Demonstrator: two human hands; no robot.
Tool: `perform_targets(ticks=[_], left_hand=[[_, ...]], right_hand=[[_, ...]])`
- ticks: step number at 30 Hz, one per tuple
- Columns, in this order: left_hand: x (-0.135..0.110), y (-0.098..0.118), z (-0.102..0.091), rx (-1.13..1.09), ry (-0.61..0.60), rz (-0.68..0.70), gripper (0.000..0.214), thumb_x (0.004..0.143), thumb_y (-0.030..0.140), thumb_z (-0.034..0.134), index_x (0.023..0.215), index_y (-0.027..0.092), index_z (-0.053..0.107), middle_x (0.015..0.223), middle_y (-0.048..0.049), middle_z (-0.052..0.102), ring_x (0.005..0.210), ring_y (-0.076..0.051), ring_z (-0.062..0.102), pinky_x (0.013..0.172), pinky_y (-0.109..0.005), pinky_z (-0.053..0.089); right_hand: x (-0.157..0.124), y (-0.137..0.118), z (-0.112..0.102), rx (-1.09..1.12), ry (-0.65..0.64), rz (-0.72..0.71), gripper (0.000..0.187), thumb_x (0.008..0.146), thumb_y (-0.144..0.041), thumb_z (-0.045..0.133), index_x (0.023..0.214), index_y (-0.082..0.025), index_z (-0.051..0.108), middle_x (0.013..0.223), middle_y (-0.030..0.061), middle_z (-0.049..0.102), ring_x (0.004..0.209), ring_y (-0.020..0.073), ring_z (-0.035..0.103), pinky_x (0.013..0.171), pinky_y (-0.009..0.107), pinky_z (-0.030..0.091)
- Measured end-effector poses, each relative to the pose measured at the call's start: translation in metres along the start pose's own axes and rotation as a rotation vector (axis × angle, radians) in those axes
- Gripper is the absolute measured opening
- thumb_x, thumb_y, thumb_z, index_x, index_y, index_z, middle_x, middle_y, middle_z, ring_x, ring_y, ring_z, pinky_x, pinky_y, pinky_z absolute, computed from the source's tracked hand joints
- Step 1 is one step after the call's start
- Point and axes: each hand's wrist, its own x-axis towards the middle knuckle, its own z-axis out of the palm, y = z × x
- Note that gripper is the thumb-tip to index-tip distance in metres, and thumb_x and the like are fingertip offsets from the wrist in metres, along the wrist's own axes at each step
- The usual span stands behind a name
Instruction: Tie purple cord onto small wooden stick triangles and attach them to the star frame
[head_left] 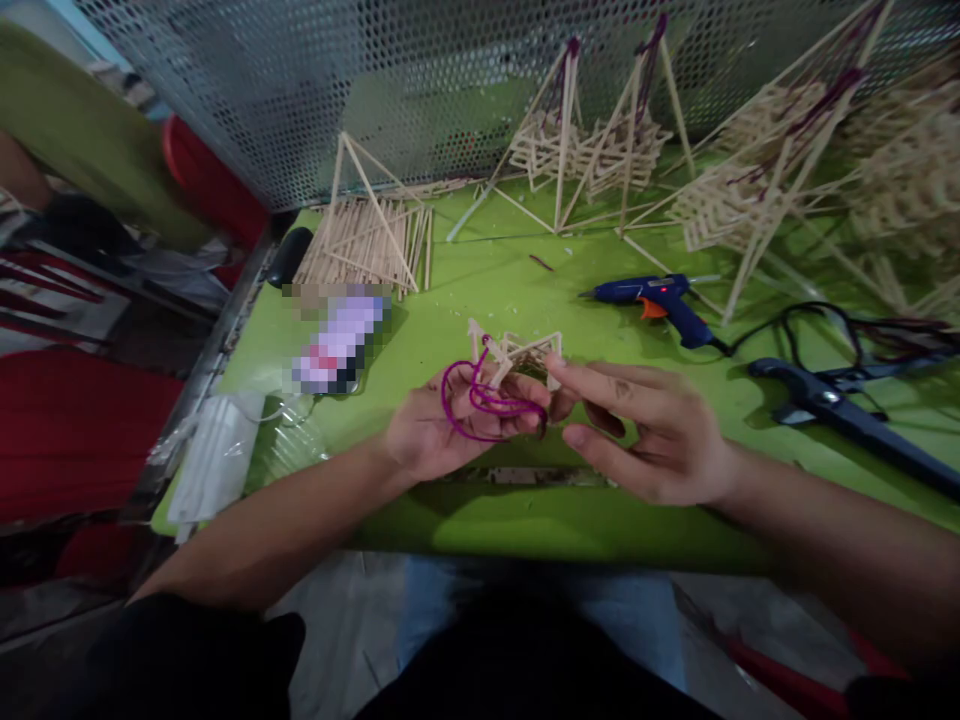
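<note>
A small stick frame, built of pale wooden sticks, rests in my left hand above the near part of the green table. My left fingers curl under it, palm up. A purple string is fixed at its left corner and loops down over those fingers. From the right, my right hand reaches in, its index fingertip at the frame's right end. Its thumb stands apart from the other fingers, which are partly hidden. Beyond that hand lies a blue glue gun with an orange trigger, its red light lit.
Finished stick structures with purple string stand along the perforated metal panel. Loose sticks and a blurred-out phone lie at left, near a white face mask. A dark-handled cutter and a black cable occupy the right.
</note>
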Motion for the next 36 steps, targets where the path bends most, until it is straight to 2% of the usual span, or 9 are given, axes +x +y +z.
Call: perform_targets(ticks=[5, 10, 14, 17, 21, 24, 28, 32, 36], left_hand=[[0.001, -0.006, -0.002, -0.066, 0.019, 0.041, 0.037, 0.076, 0.040, 0.111, 0.086, 0.019, 0.082, 0.100, -0.0075, 0.088, 0.086, -0.023, 0.085, 0.089, -0.035, 0.067], [-0.001, -0.006, -0.005, -0.062, -0.018, 0.056, 0.036, 0.079, 0.045, 0.110, 0.089, 0.022, 0.084, 0.096, -0.0055, 0.087, 0.086, -0.021, 0.085, 0.091, -0.033, 0.068], [0.002, -0.004, -0.003, -0.018, 0.010, 0.061, 0.041, 0.075, 0.048, 0.113, 0.081, 0.021, 0.082, 0.092, -0.0052, 0.084, 0.083, -0.020, 0.083, 0.088, -0.033, 0.070], [0.003, -0.007, 0.001, 0.133, 0.076, 0.132, 0.037, 0.083, 0.046, 0.109, 0.080, 0.019, 0.083, 0.086, -0.0060, 0.082, 0.075, -0.017, 0.078, 0.072, -0.027, 0.066], [-0.002, -0.013, 0.008, 0.453, 0.096, 0.259, 0.030, 0.097, 0.045, 0.101, 0.092, 0.019, 0.086, 0.074, -0.0049, 0.081, 0.058, -0.013, 0.071, 0.053, -0.020, 0.055], [-0.007, -0.014, 0.012, 0.615, 0.035, 0.314, 0.029, 0.094, 0.042, 0.104, 0.096, 0.018, 0.088, 0.074, -0.0036, 0.081, 0.060, -0.014, 0.074, 0.058, -0.020, 0.062], [-0.008, -0.012, 0.015, 0.706, 0.046, 0.321, 0.031, 0.093, 0.043, 0.104, 0.089, 0.018, 0.086, 0.073, -0.0033, 0.081, 0.059, -0.014, 0.074, 0.056, -0.021, 0.062], [-0.008, -0.008, 0.015, 0.935, 0.064, 0.304, 0.039, 0.100, 0.052, 0.095, 0.083, 0.018, 0.085, 0.076, -0.0052, 0.083, 0.063, -0.016, 0.075, 0.059, -0.025, 0.062], [-0.006, 0.023, 0.002, 1.276, 0.099, 0.291, 0.031, 0.097, 0.047, 0.094, 0.112, 0.020, 0.091, 0.091, -0.0067, 0.087, 0.071, -0.018, 0.074, 0.065, -0.031, 0.061]], right_hand=[[-0.003, 0.006, 0.006, 0.125, -0.009, 0.006, 0.075, 0.108, -0.011, 0.073, 0.180, -0.024, 0.057, 0.110, 0.0067, 0.083, 0.079, 0.0134, 0.072, 0.073, 0.026, 0.064], [-0.005, 0.012, 0.004, -0.108, -0.043, -0.061, 0.069, 0.110, -0.013, 0.071, 0.177, -0.024, 0.059, 0.097, 0.0048, 0.080, 0.074, 0.0170, 0.071, 0.066, 0.030, 0.059], [-0.004, 0.012, 0.003, -0.278, 0.001, -0.143, 0.035, 0.108, -0.017, 0.074, 0.142, -0.025, 0.080, 0.094, 0.0040, 0.083, 0.072, 0.0185, 0.074, 0.063, 0.033, 0.059], [-0.004, 0.002, 0.008, -0.151, 0.078, -0.011, 0.012, 0.107, -0.019, 0.081, 0.116, -0.025, 0.084, 0.099, 0.0052, 0.089, 0.077, 0.0193, 0.080, 0.066, 0.033, 0.063], [-0.006, -0.017, 0.018, 0.105, 0.241, 0.306, 0.026, 0.105, -0.026, 0.090, 0.131, -0.031, 0.090, 0.102, 0.0045, 0.090, 0.073, 0.0182, 0.078, 0.063, 0.033, 0.063], [-0.007, -0.024, 0.023, 0.186, 0.324, 0.313, 0.032, 0.105, -0.021, 0.090, 0.132, -0.038, 0.093, 0.101, 0.0024, 0.090, 0.076, 0.0176, 0.080, 0.065, 0.031, 0.063], [-0.005, -0.025, 0.022, 0.218, 0.317, 0.254, 0.043, 0.103, -0.012, 0.088, 0.135, -0.040, 0.093, 0.098, 0.0020, 0.091, 0.070, 0.0160, 0.077, 0.058, 0.029, 0.058], [-0.004, -0.024, 0.025, 0.268, 0.352, 0.295, 0.031, 0.101, -0.014, 0.090, 0.122, -0.036, 0.096, 0.094, 0.0033, 0.090, 0.071, 0.0174, 0.078, 0.058, 0.030, 0.058], [-0.007, -0.022, 0.026, 0.380, 0.520, 0.411, 0.020, 0.099, -0.016, 0.093, 0.110, -0.032, 0.095, 0.093, 0.0032, 0.089, 0.067, 0.0144, 0.073, 0.053, 0.027, 0.052]])
